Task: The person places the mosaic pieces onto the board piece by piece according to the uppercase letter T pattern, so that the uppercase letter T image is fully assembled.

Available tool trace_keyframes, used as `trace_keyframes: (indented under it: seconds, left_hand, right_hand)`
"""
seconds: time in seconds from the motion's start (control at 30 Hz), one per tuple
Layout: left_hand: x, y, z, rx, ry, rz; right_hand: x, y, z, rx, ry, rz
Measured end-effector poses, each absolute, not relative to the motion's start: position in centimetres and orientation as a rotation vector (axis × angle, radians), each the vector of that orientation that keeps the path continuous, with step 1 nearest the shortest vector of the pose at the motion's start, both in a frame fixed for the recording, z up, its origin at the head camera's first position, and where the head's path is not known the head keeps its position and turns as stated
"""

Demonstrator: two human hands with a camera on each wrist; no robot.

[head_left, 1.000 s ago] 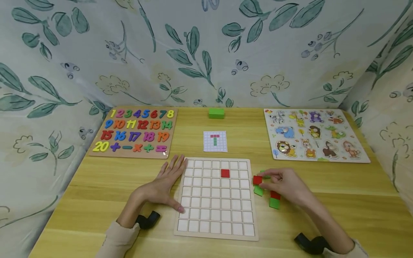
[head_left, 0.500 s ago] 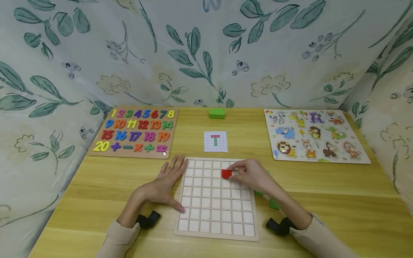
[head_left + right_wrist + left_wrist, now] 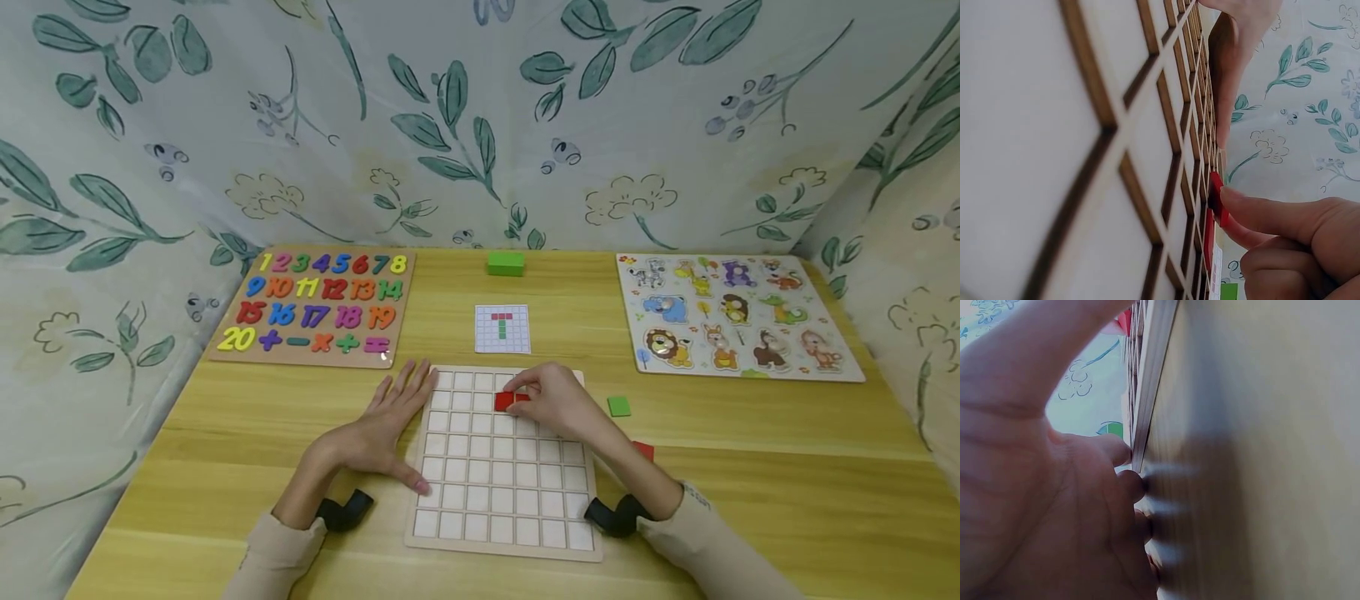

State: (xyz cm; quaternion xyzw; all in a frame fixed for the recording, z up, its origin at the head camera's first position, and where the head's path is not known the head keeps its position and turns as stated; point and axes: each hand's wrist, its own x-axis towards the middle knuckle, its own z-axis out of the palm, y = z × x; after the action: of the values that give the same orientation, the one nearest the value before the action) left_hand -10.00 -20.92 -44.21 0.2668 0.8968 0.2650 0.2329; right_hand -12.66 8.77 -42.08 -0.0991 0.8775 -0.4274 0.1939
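Note:
My right hand [image 3: 558,404] pinches a red square tile [image 3: 504,402] between thumb and fingers at the second row of a wooden grid board [image 3: 477,472]. In the right wrist view the pinched tile [image 3: 1217,199] stands tilted at the grid ribs. Just right of it, partly behind my fingers, another red tile [image 3: 522,398] lies in a cell. My left hand [image 3: 382,433] is spread along the board's left side, fingertips at the upper left corner and thumb on the lower left rim. The left wrist view shows those fingers against the board's edge [image 3: 1152,375].
Right of the board lie a green tile [image 3: 618,406] and a red tile [image 3: 642,451], partly behind my forearm. Behind the board are a pattern card [image 3: 487,337] and a green block [image 3: 506,264]. A number puzzle [image 3: 315,312] stands left, an animal puzzle [image 3: 738,317] right.
My right hand has picked up a red tile from beside the board and carried it left over the grid, past the red tile lying there. The left hand has stayed in place.

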Motion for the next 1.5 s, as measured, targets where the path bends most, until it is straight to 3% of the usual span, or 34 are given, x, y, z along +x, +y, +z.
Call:
trace_keyframes:
  seconds: [1.5]
  left_hand:
    - [-10.0, -20.9, -44.2, 0.737, 2.465, 0.732]
  right_hand:
    - [-13.3, 9.4, -43.3, -0.214, 2.323, -1.363]
